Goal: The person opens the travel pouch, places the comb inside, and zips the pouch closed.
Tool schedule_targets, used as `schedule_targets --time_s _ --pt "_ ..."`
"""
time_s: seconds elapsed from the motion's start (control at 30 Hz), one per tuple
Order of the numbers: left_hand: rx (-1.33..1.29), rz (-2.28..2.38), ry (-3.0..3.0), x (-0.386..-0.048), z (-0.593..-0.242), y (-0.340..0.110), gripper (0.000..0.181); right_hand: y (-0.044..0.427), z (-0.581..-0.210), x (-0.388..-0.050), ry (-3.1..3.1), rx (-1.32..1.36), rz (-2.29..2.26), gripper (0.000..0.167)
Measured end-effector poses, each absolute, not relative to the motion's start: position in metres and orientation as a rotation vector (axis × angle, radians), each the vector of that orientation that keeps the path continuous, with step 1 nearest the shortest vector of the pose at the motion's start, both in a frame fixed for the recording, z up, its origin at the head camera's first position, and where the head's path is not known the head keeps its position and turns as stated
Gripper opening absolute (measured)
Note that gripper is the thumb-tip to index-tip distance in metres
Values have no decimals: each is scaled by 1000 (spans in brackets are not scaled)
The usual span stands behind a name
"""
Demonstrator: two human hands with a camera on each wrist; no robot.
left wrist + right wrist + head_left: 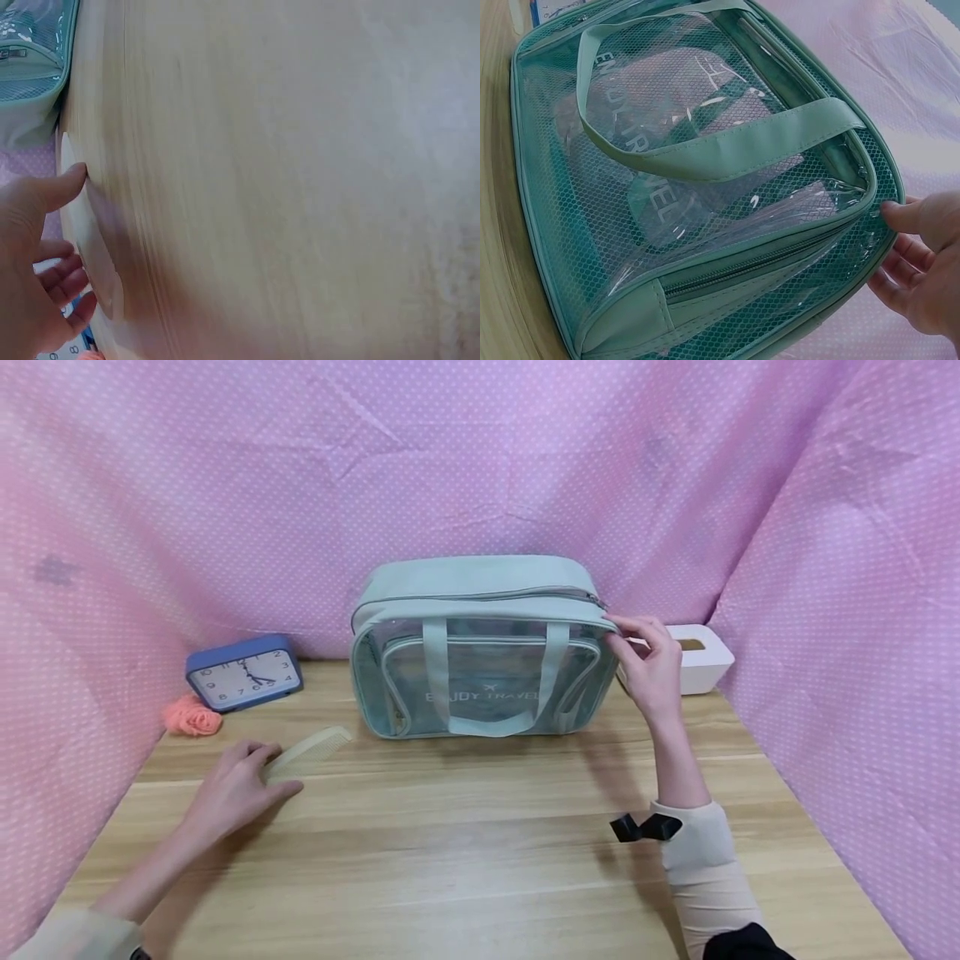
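Observation:
A pale yellow comb (311, 752) lies low at the tabletop, left of the bag. My left hand (238, 783) holds its near end, with the thumb on one side and the fingers on the other. In the left wrist view the thumb overlaps the edge of the comb (96, 247). Upright at the back stands a mint green, see-through travel bag (480, 578) with two strap handles. My right hand (651, 664) grips its upper right corner between thumb and fingers. The right wrist view shows the thumb on the rim of the bag (735, 150), the other fingers behind it.
A blue alarm clock (246, 672) stands at the back left, with a coral-coloured soft bundle (193, 717) in front of it. Behind my right hand is a white box with a slot on top (705, 662). Pink dotted cloth (480, 460) encloses the wooden table (465, 860).

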State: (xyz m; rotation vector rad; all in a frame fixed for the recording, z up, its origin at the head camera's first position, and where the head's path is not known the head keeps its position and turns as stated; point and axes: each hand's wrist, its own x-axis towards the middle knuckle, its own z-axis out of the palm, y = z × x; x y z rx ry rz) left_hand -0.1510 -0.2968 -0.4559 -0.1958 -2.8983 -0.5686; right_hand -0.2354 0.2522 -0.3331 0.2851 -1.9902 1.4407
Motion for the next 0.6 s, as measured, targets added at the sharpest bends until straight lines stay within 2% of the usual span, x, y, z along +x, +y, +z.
schedule_targets --time_s 0.33,0.6 --pt "-123 -584 -2867 -147 -455 -296 59 262 -324 -233 -2135 307 1447 29" --pt "-121 -601 -2842 -148 -456 -295 58 270 -303 -232 -2174 350 1405 31"
